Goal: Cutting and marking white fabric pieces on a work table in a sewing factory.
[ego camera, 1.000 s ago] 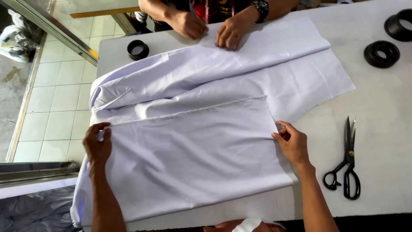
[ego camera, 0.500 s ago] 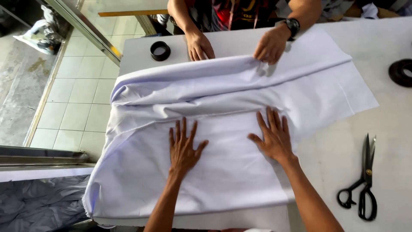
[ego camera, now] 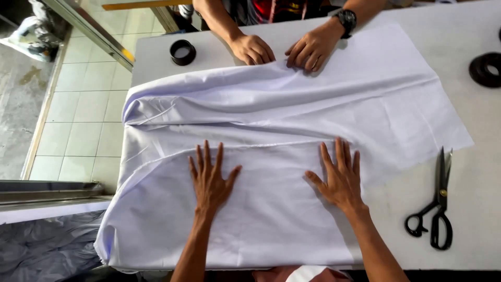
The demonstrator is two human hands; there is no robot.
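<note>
I see my left hand (ego camera: 210, 180) lying flat on the white cloth (ego camera: 271, 156), palm down, fingers (ego camera: 205, 156) spread wide and holding nothing. My right hand (ego camera: 339, 178) lies the same way a little to the right — palm down, fingers (ego camera: 340, 154) fanned wide, pressing on the near folded layer of the cloth. Both hands sit just below the edge of that upper layer, which runs across the cloth from left to right.

The cloth covers most of the white surface (ego camera: 480, 130); its left end bunches into soft folds and hangs over the left edge of the surface, and its right end lies flat and single-layered.

Across from me, another person's two hands (ego camera: 282, 49) rest on the far edge of the cloth, fingers curled against the fabric; one wrist carries a dark wristwatch (ego camera: 345, 20).

A pair of black-handled scissors (ego camera: 436, 203) lies on the bare surface to the right of my right hand, apart from the cloth, blades pointing away from me. A black ring-shaped object (ego camera: 182, 52) sits near the far left corner of the surface, just beyond the cloth — a second black ring (ego camera: 485, 69) lies near the far right edge. Beyond the left edge I see pale floor tiles (ego camera: 78, 130).
</note>
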